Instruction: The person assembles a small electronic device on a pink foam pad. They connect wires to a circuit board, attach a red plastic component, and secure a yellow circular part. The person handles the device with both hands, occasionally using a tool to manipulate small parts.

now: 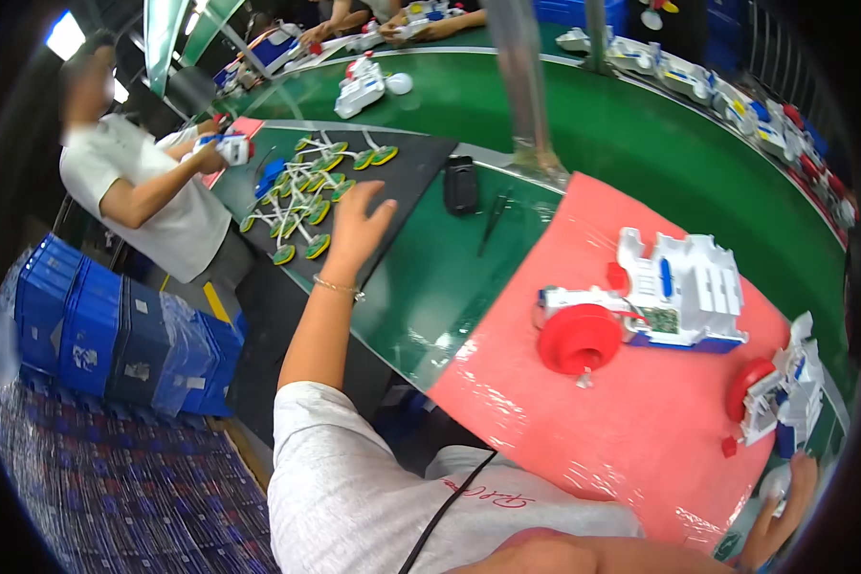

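Observation:
My left hand (359, 230) is stretched out over the edge of a black mat, thumb and fingers apart, holding nothing. Close to its fingers are several small round green-and-yellow pieces (318, 246) with white wires attached. At the lower right, my right hand (783, 517) has its fingers around a white rounded part (775, 481), partly cut off by the dark rim. Beside that hand lies a white plastic housing (802, 383) with a red round part. On the pink mat (507, 383) in front of me sits an opened white-and-blue housing (689, 292), its circuit board showing, with a red funnel-shaped piece (580, 340) attached.
A black handheld device (460, 185) and dark tweezers (493, 222) lie on the green tabletop. Beyond runs a green belt (450, 86) carrying white assemblies. At left, a co-worker (153, 182) holds a similar unit near stacked blue crates (96, 325). Other people's hands work across the belt.

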`<state>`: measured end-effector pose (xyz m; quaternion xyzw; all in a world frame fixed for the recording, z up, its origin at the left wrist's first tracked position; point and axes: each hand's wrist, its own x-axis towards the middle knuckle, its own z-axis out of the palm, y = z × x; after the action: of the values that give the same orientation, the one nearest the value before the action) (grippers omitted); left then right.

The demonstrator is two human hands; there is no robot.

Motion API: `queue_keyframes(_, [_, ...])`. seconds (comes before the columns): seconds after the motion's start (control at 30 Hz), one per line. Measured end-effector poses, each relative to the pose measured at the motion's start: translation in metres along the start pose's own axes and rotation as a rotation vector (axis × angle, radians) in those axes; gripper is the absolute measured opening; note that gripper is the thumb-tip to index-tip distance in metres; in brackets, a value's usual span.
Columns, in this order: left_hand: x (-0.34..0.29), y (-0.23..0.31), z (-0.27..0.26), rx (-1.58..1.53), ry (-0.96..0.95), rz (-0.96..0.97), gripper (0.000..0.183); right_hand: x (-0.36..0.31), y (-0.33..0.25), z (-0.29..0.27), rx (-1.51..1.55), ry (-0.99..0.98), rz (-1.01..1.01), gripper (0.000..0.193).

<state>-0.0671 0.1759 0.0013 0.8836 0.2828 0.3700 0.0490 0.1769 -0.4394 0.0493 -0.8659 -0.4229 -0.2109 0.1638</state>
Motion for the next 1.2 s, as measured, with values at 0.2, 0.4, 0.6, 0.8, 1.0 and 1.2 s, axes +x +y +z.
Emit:
queue_keyframes(0.2, [0.004, -0.139, -0.042, 0.411, -0.075, -0.724, 0.099, 0.047, -0.079, 0.021, 0.052, -0.096, -0.240, 0.031])
queue_keyframes(0.4, [0.025, -0.229, -0.054, 0.307, -0.340, -0.821, 0.117, 0.103, -0.141, 0.046, 0.034, -0.068, -0.387, 0.033])
queue_keyframes(0.6, [0.032, -0.224, -0.028, 0.104, -0.518, -0.561, 0.102, 0.143, -0.188, 0.064, 0.112, -0.086, -0.410, 0.020])
queue_keyframes(0.8, [0.024, -0.142, -0.012, 0.113, -0.310, -0.486, 0.049, 0.161, -0.215, 0.085, 0.196, 0.005, -0.453, 0.010])
queue_keyframes(1.0, [0.009, -0.080, 0.002, -0.236, -0.152, -0.333, 0.017, 0.165, -0.218, 0.077, 0.297, 0.073, -0.548, 0.012])
queue_keyframes(1.2, [0.006, 0.009, -0.018, -0.456, -0.021, -0.183, 0.012, 0.147, -0.192, 0.072, 0.330, 0.105, -0.530, 0.012])
